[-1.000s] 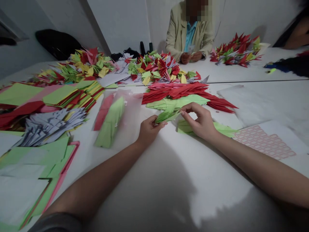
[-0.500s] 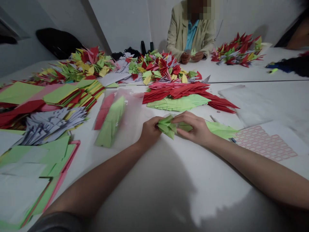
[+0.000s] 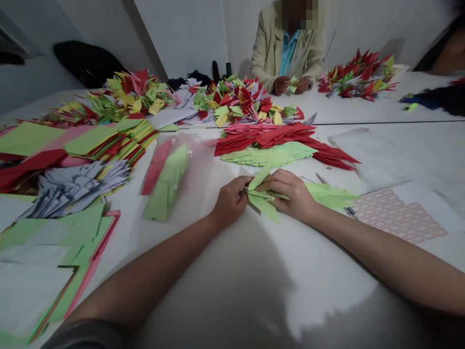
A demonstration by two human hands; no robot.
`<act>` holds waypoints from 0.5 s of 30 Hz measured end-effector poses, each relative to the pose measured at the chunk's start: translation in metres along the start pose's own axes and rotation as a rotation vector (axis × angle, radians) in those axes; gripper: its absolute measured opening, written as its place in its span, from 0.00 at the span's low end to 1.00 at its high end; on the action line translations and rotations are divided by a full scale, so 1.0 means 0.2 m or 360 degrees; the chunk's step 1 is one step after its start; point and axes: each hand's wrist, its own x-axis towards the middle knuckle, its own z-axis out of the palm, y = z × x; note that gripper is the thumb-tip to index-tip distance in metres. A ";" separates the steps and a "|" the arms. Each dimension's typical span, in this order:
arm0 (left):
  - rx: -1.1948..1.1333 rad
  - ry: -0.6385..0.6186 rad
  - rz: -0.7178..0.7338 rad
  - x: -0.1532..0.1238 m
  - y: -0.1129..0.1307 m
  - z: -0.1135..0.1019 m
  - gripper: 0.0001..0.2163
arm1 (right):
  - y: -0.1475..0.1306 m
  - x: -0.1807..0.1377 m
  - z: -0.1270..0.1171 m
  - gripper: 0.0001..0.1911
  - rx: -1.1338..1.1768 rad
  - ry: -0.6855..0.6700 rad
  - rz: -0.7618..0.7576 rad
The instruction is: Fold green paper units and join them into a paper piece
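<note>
Two hands are working over the white counter (image 3: 319, 271): the left hand (image 3: 229, 201) and right hand (image 3: 290, 190) are gripping a pale green origami figure (image 3: 262, 198) between closed fingers (image 3: 281, 180). A green paper piece (image 3: 329, 195) is lying just beside the right hand, with folded red paper (image 3: 265, 135) beyond.

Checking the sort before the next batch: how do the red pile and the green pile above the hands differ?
The red pile spreads wider than the green pile, reaching further right in pointed tips. The green pile sits nearer the hands, and the red pile lies beyond it. The red pile looks more loosely fanned than the green. Both are folded paper lying flat on the table.
</note>
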 end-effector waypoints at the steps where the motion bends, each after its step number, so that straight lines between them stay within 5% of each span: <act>1: 0.0010 0.0068 -0.0013 0.00 0.00 0.00 0.22 | 0.00 0.00 0.00 0.08 0.0018 0.0038 0.0021; 5: 0.0018 0.0312 0.0116 0.00 0.03 -0.02 0.20 | 0.01 0.00 0.02 0.06 0.0099 0.0132 0.0167; 9: 0.0155 0.0236 0.0337 0.00 0.07 -0.02 0.12 | 0.01 0.00 0.03 0.05 0.0121 0.0197 0.0205; 15: 0.0179 0.0190 0.0171 0.01 0.04 0.01 0.09 | 0.01 0.00 0.04 0.06 0.0136 0.0182 0.0189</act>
